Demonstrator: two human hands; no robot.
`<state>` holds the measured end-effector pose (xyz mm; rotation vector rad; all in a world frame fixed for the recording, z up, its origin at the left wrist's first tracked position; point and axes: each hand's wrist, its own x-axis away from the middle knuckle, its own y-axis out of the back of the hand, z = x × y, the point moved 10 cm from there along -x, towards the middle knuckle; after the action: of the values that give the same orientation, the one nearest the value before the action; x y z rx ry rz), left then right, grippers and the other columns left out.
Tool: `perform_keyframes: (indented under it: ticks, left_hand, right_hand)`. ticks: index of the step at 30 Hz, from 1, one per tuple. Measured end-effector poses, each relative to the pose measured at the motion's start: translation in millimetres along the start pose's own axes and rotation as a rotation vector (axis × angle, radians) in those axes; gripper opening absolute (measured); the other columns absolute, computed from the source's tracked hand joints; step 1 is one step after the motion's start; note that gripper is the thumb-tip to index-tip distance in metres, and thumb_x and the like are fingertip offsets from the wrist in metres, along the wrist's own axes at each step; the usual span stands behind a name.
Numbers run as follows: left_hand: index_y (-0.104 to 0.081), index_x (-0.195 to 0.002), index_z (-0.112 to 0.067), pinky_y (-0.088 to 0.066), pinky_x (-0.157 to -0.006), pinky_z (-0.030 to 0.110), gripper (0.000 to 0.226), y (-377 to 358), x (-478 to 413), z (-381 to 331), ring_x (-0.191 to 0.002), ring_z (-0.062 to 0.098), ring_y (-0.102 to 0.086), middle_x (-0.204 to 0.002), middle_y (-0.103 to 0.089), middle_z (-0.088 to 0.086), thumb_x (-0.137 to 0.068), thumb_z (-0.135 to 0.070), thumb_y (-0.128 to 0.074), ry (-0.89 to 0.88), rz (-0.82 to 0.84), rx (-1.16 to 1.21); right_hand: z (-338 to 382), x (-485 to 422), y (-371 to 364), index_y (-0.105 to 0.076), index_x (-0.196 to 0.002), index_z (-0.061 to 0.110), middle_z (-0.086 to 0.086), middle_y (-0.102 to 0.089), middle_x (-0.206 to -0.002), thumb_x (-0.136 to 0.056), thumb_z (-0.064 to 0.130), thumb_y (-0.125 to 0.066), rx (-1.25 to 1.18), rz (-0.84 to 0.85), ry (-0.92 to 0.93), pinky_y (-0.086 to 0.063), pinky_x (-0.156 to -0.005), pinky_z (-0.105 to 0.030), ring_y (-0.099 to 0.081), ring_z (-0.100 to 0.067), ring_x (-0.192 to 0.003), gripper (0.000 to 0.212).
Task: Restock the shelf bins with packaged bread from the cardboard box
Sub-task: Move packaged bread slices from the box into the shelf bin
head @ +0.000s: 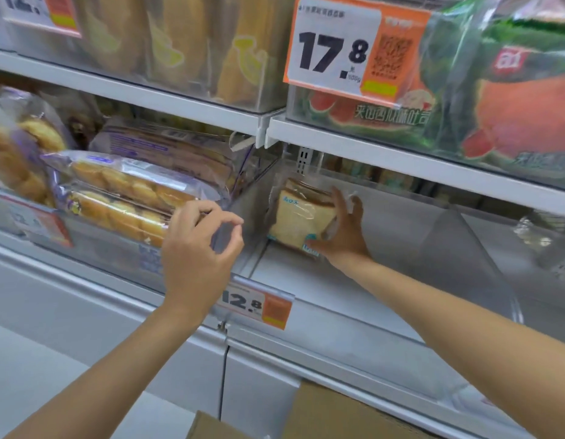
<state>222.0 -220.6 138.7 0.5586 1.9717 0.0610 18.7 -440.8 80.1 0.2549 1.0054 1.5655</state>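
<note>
Both bare forearms reach up and forward from the lower edge of the view, the left from the lower left, the right from the lower right. The left hand (199, 248) is raised with its back to the camera, wrist slightly bent, fingers curled loosely and the thumb and forefinger tips close together but holding nothing. The right hand (344, 229) stretches farther in, arm nearly straight, fingers spread wide and pressed around a package.
</note>
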Motion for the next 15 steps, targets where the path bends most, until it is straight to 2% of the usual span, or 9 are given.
perform_keyframes:
  ticks: [2,5,10,13,15]
  left_hand:
    - [-0.072,-0.087,-0.015,-0.038,-0.068,0.024,0.007,0,0,0,-0.083,0.019,-0.050,-0.090,-0.057,0.002,-0.082,-0.015,-0.067,0.009,0.007,0.002]
    - [-0.072,-0.087,-0.016,-0.039,-0.067,0.026,0.007,-1,0,-1,-0.084,0.020,-0.051,-0.091,-0.057,0.001,-0.083,-0.014,-0.067,0.016,0.017,-0.001]
    - [-0.071,-0.087,-0.016,-0.038,-0.069,0.023,0.007,-2,1,-1,-0.086,0.019,-0.050,-0.092,-0.056,0.001,-0.083,-0.011,-0.069,0.032,0.023,-0.023]
    - [-0.071,-0.088,-0.016,-0.038,-0.071,0.025,0.007,-3,1,-2,-0.086,0.020,-0.049,-0.093,-0.056,0.002,-0.084,-0.011,-0.070,0.038,0.038,-0.044]
    - [-0.070,-0.088,-0.016,-0.038,-0.072,0.025,0.005,-5,1,-2,-0.087,0.019,-0.048,-0.093,-0.056,0.003,-0.084,-0.012,-0.069,0.038,0.059,-0.058]
  right_hand:
    - [2,-3,-7,-0.026,-0.146,0.039,-0.007,0.015,-0.160,-0.072,0.011,-0.083,0.086,0.014,0.036,-0.038,-0.104,-0.030,-0.035,-0.031,-0.136,0.098]
    - [1,-9,-11,-0.029,-0.140,0.043,-0.003,0.017,-0.159,-0.071,0.006,-0.081,0.093,-0.014,0.040,-0.051,-0.096,-0.039,-0.051,-0.036,-0.123,0.095]
    - [6,-12,-9,-0.025,-0.139,0.043,0.008,0.021,-0.157,-0.074,0.007,-0.079,0.146,-0.002,0.100,-0.052,-0.093,-0.048,-0.049,-0.044,-0.125,0.092]
    - [0,-14,-10,-0.023,-0.142,0.044,0.001,0.024,-0.158,-0.071,0.010,-0.082,0.150,0.049,0.072,-0.049,-0.099,-0.048,-0.044,-0.045,-0.129,0.099]
    - [-6,-11,-10,-0.014,-0.147,0.047,-0.004,0.027,-0.158,-0.071,0.015,-0.084,0.153,0.111,0.014,-0.042,-0.107,-0.048,-0.030,-0.044,-0.140,0.108]
